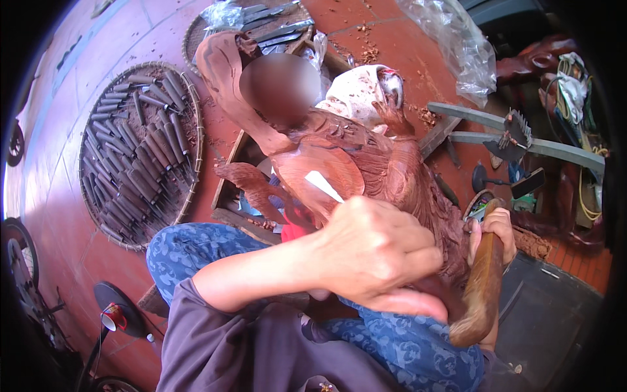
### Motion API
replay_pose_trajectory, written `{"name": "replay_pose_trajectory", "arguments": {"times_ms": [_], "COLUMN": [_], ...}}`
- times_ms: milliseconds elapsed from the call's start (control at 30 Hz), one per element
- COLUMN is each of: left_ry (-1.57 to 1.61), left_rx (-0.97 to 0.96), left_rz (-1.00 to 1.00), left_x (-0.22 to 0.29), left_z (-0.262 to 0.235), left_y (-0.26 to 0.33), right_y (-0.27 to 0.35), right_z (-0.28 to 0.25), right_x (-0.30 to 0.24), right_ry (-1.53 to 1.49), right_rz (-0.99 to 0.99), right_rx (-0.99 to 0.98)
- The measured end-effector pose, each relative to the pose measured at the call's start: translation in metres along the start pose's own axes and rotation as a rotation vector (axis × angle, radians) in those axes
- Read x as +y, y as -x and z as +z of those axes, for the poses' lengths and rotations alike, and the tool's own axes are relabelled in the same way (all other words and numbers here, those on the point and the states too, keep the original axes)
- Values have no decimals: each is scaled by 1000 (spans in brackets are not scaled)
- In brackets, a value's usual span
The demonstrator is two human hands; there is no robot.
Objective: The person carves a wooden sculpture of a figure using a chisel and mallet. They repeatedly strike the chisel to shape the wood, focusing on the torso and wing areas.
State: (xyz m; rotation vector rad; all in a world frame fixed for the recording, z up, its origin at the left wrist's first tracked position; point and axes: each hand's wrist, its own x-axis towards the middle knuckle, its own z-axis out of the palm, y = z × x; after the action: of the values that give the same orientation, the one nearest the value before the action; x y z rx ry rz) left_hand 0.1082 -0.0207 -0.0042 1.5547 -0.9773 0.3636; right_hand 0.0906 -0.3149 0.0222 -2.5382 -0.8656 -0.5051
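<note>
A reddish-brown carved wooden statue [317, 166] leans across in front of me, with folds of carved drapery on its body and raised arms. My left hand [385, 255] is closed in a fist, and the bright flat blade of a chisel [323, 186] sticks out from it over the smooth chest of the statue. The fist hides the chisel's handle. To the right, my right hand [495, 234] wraps its fingers round a worn wooden mallet [484, 277], whose thick lower end hangs close to my left hand.
On the left a round woven tray [192, 104] holds many dark-handled carving tools. Another basket [189, 42] with metal blades lies beyond the statue. A white cloth bundle [356, 95], a grey metal clamp [467, 116] and clear plastic sheeting [457, 46] are behind and right. A black case [555, 307] sits near right.
</note>
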Motion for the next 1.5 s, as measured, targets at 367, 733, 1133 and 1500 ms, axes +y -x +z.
{"name": "replay_pose_trajectory", "arguments": {"times_ms": [367,733,1133,1500], "left_ry": [158,153,127,118], "left_rx": [0,-24,42,58], "left_rz": [63,-61,-62,-83], "left_x": [-2,-3,-7,-8], "left_z": [21,9,8,3], "left_y": [2,-7,-6,-9], "right_y": [-20,-14,-8,-2], "right_z": [-11,-9,3,4], "right_x": [-18,-16,3,15], "right_ry": [-100,-66,-53,-185], "right_rz": [-44,-31,-17,-23], "right_rx": [47,62,90,149]}}
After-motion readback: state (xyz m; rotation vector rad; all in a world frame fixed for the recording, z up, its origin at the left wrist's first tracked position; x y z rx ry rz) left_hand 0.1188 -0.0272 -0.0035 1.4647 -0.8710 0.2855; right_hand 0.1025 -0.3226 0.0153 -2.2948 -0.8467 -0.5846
